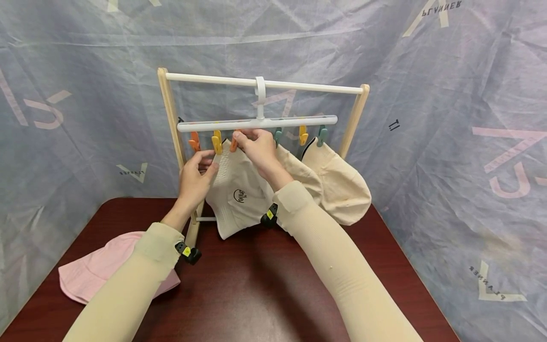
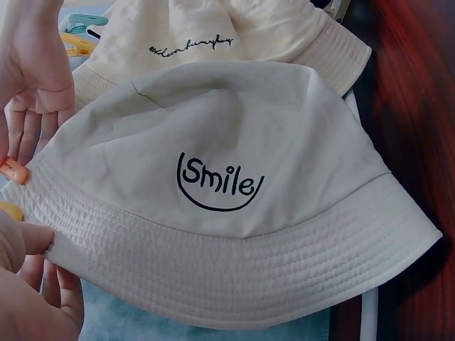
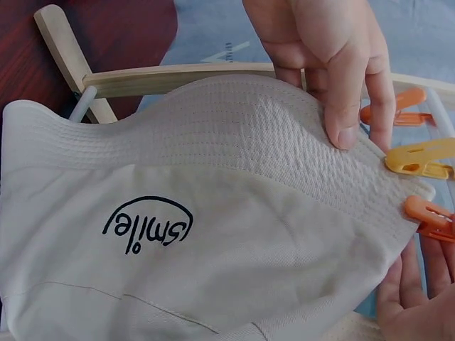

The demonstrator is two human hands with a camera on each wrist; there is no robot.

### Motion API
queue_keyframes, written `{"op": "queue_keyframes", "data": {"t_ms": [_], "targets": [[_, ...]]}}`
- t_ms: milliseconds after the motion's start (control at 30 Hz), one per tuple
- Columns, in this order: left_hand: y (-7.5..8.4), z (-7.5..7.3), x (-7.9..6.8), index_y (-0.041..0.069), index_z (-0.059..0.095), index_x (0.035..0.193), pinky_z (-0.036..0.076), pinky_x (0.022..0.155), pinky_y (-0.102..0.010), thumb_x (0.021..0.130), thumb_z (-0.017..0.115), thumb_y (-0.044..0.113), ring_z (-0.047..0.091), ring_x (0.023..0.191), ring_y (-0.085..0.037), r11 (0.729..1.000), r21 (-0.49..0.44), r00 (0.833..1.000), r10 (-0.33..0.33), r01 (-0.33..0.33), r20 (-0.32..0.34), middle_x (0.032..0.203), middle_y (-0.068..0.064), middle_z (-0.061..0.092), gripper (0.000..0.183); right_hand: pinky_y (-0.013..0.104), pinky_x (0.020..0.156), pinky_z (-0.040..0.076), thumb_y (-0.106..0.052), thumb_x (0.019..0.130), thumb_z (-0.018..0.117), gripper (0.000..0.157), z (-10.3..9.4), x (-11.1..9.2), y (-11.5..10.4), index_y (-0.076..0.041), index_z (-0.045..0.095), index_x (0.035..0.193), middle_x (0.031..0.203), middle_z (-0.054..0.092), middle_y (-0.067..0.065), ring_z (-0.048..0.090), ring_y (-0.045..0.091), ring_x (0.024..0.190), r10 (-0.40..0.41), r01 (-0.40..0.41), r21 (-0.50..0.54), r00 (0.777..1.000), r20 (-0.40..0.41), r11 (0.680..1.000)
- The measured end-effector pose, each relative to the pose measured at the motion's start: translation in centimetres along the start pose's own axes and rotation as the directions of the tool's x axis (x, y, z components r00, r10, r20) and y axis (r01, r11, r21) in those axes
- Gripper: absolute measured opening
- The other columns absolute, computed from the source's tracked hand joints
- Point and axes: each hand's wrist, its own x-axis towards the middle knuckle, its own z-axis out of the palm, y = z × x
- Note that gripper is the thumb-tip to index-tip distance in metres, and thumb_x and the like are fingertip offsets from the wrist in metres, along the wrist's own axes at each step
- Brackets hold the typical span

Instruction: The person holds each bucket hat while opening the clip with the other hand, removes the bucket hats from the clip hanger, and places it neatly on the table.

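Below the white hanger [image 1: 295, 122] and to its left, a pink hat [image 1: 100, 263] lies on the desk [image 1: 222, 285], partly behind the left sleeve. Under the hanger's left end, the left hand [image 1: 194, 178] reaches up, pinching the brim edge of the off-white hat [image 1: 243, 180], thumb on the outer face and fingers behind. Just beside it, a yellow clip [image 1: 217, 142] hangs at the hat's top corner. That corner sits directly beneath the hanger, between both hands; the hat's long axis runs steeply down from it, brim edge facing left. Nearer the hanger's middle, the right hand [image 1: 261, 151] is higher and closer to the bar, wrist bent leftward, pinching the orange clip [image 1: 233, 142] at that corner. Under the hanger's right half hang two cream hats, one [image 1: 301, 173] partly behind the right arm, the other [image 1: 339, 180] in fuller view.
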Motion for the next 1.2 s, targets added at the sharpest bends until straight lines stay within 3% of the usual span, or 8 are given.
{"op": "queue_keyframes", "data": {"t_ms": [200,400,600,1200], "targets": [[-0.1,0.1,0.0,0.009,0.066,0.14,0.05,0.09,-0.027,0.105,0.067,0.011,0.062,0.104,-0.023,1.0,-0.016,1.0,-0.008,0.008,0.004,0.119,-0.017,0.069,0.035,0.03,0.089,0.061,-0.011,0.104,0.069,0.025,0.1,0.0,0.0,0.01,0.073,0.118,0.082,0.074,0.011,0.074,0.02,0.079,0.002,-0.002,0.018,1.0,-0.01,1.0],[0.0,0.1,-0.2,0.01,0.066,0.14,0.051,0.092,-0.032,0.105,0.067,0.012,0.062,0.105,-0.024,1.0,-0.018,1.0,-0.015,0.015,0.005,0.12,-0.017,0.068,0.035,0.029,0.088,0.062,-0.012,0.104,0.071,0.023,0.1,-0.1,-0.1,0.007,0.075,0.115,0.081,0.075,0.008,0.074,0.017,0.078,0.018,-0.017,0.017,1.0,-0.022,1.0],[-0.1,0.2,-0.4,0.01,0.066,0.14,0.05,0.09,-0.027,0.105,0.067,0.011,0.061,0.103,-0.021,0.999,-0.031,1.0,-0.019,0.019,0.0,0.119,-0.016,0.068,0.035,0.029,0.088,0.062,-0.012,0.104,0.07,0.028,0.0,-0.2,-0.2,0.011,0.072,0.12,0.082,0.075,0.009,0.074,0.017,0.078,0.014,-0.014,0.01,1.0,-0.013,1.0],[-0.4,0.3,-1.0,0.01,0.066,0.14,0.05,0.092,-0.027,0.105,0.068,0.014,0.062,0.105,-0.023,1.0,-0.009,1.0,-0.023,0.023,0.007,0.119,-0.016,0.069,0.036,0.03,0.083,0.062,-0.015,0.103,0.073,0.019,0.1,-0.1,-0.2,-0.001,0.078,0.114,0.095,0.079,0.009,0.076,0.018,0.084,0.02,-0.024,-0.074,0.999,-0.05,0.997]]}}
